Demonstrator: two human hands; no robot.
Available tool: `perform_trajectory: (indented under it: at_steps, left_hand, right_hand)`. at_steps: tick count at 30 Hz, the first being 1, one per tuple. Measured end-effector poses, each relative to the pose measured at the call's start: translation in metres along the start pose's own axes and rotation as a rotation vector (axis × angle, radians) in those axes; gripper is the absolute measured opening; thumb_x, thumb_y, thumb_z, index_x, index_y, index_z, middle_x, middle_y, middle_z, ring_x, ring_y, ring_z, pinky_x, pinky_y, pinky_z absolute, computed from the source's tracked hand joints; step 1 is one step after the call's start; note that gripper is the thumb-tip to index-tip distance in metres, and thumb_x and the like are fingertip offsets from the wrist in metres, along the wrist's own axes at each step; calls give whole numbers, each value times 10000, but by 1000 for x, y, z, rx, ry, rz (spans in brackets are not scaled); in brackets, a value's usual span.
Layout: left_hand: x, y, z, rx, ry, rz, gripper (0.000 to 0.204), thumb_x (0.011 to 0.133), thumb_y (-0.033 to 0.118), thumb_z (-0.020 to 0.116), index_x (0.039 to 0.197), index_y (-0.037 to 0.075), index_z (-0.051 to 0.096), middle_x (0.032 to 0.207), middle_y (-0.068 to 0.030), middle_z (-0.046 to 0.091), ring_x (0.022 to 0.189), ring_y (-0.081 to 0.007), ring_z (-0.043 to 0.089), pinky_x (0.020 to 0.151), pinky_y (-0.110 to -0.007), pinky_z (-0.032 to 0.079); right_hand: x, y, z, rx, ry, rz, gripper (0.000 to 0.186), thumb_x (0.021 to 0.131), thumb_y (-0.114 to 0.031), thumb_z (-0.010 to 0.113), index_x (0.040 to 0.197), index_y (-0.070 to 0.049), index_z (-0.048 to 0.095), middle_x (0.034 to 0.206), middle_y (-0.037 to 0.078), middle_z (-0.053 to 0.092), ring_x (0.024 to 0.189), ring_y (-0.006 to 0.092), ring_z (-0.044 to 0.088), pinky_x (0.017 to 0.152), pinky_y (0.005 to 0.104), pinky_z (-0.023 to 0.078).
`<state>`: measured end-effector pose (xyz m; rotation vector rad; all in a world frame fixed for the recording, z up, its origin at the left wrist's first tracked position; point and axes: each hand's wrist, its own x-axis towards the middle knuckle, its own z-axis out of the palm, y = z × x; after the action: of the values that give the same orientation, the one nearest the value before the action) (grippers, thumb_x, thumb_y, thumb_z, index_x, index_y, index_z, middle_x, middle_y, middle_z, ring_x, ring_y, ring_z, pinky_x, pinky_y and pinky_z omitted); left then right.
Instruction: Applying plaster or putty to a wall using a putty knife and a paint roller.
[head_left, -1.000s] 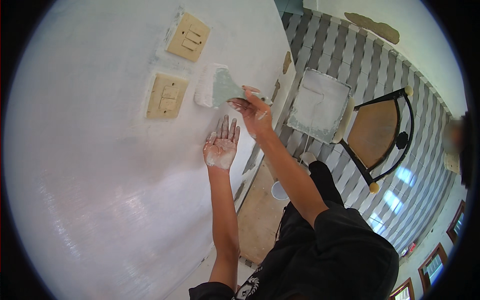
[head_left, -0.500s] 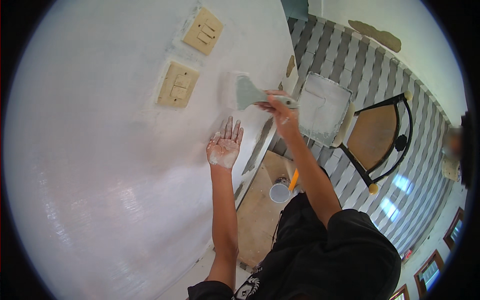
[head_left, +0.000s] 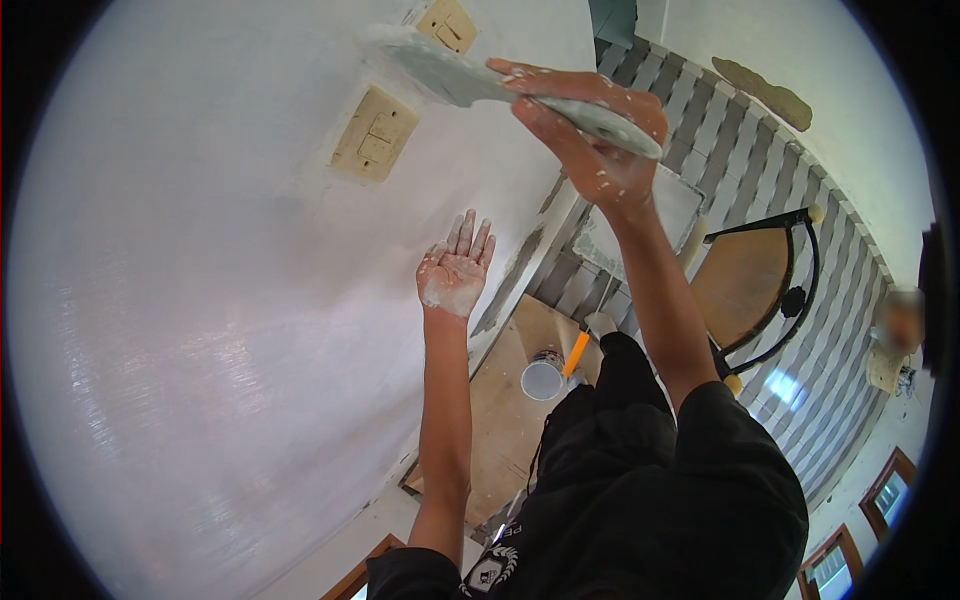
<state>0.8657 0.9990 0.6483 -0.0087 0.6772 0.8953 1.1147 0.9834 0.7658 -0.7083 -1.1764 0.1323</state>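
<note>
A wide paintbrush [head_left: 445, 75] with a pale grey-green handle is gripped in my right hand [head_left: 612, 178], closed around the handle and raised high. Its head is in front of the white wall [head_left: 220, 230] by the upper light switch [head_left: 448, 24], partly covering that switch; I cannot tell whether the bristles touch. My left hand [head_left: 455, 275] is open, palm showing and fingers stretched out, with white paint on the skin. It is close to the wall, below the lower light switch [head_left: 375, 134]; contact cannot be made out.
A paint tray [head_left: 680, 215] lies beside a black-framed chair [head_left: 745, 280] on the striped tile floor. Below me, a white-rimmed can [head_left: 543, 378] stands on a brown board [head_left: 490, 430] near an orange strip [head_left: 576, 353]. Bare patches mark the wall's edge.
My right hand has lifted the paintbrush upward and closer to the camera, toward the upper switch. The left hand stays open near the wall, slightly higher in view.
</note>
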Motion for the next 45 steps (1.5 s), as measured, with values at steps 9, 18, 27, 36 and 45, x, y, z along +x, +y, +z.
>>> perform_trajectory:
  at_steps: [9,18,27,36,45]
  left_hand:
    - [-5,-4,9,-25,23,38,517,825,139,344,1311,-35,382,1437,-153,346,1337,-357,300,1101,-479,252]
    - [-3,-9,16,-12,14,55,578,821,148,351,1373,-17,306,1440,-156,338,1344,-352,284,1104,-474,252]
    - [-1,-11,18,-4,-20,46,573,844,158,332,1392,-2,276,1436,-150,342,1342,-349,288,1105,-477,250]
    - [5,-15,15,-2,-33,33,601,840,173,354,1408,11,244,1446,-147,324,1342,-349,285,1102,-474,251]
    - [9,-13,10,26,-20,36,639,813,187,400,1406,7,245,1445,-146,323,1337,-349,294,1098,-463,260]
  right_hand:
    - [-4,28,9,-84,-59,-50,130,767,-8,684,894,-34,696,871,102,704,802,181,693,668,238,544]
    - [-16,34,4,-123,-78,46,155,752,3,689,900,-42,693,906,111,699,792,188,695,667,251,550]
    - [-39,45,1,-128,-65,148,174,756,8,682,921,-45,686,942,137,690,741,185,694,631,242,542]
    - [-77,63,-1,-110,-62,238,174,756,35,666,918,-28,679,954,161,683,767,186,692,651,250,535]
    - [-103,69,-10,-136,-73,272,169,751,48,661,902,-22,686,959,157,683,815,206,692,685,263,538]
